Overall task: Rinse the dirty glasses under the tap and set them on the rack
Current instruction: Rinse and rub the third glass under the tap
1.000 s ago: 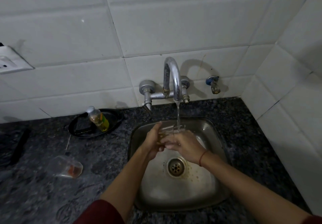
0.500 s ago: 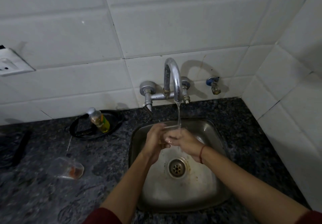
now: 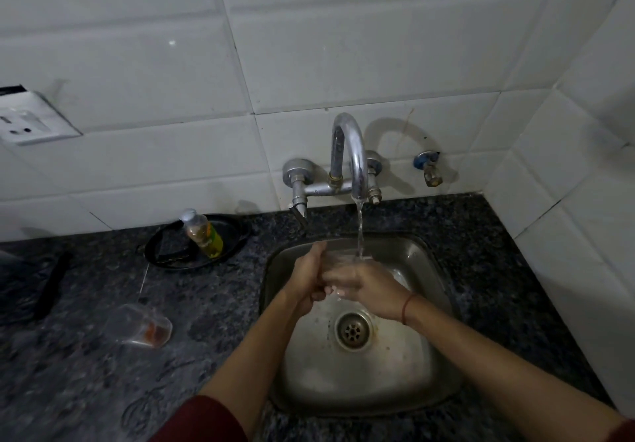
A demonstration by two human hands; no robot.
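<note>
Water runs from the curved chrome tap [image 3: 350, 156] into a clear glass [image 3: 345, 259] that I hold over the steel sink [image 3: 426, 366]. My left hand [image 3: 309, 278] grips the glass from the left. My right hand [image 3: 369, 285] wraps around it from the right, covering most of it; only the rim shows. A second glass [image 3: 139, 326] lies on its side on the dark granite counter at the left, with orange residue at its bottom.
A black tray [image 3: 237, 233] behind the sink's left corner holds a small bottle [image 3: 202, 233] of yellow liquid. A dark strap [image 3: 51, 285] lies at far left. A wall socket [image 3: 31, 124] and a small valve [image 3: 429, 170] are on the white tiles. No rack is in view.
Both hands with the glass stayed under the stream, shifting slightly up and left. The view moved a little.
</note>
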